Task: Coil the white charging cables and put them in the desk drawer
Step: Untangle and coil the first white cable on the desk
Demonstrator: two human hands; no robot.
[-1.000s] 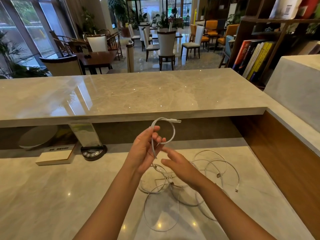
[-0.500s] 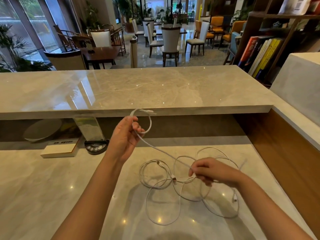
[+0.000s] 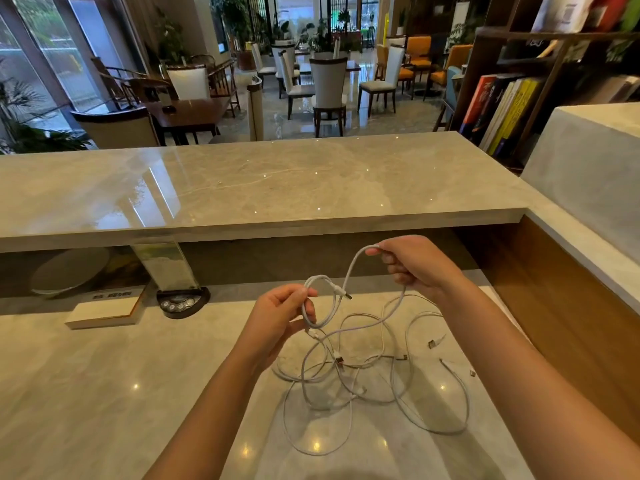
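From my feed, both hands are up over the counter at centre frame. My left hand has its fingers closed around a small loop of the white cable, with a plug end sticking out to the right of the loop. My right hand, higher and to the right, pinches the same cable between thumb and curled fingers; the cable arcs from that pinch down and left toward the loop, and another run drops from the right hand to the counter. Below the hands, at lower centre and lower right of the frame, the other cables lie in a loose tangle of overlapping loops flat on the marble, several plug ends showing among them, one lying apart toward the right. I cannot tell how many cables are in the pile. At left centre a white box sits on the counter, and just right of it a dark round base carries a clear stand. A raised marble ledge runs across the frame behind the hands. No drawer shows anywhere in my view.
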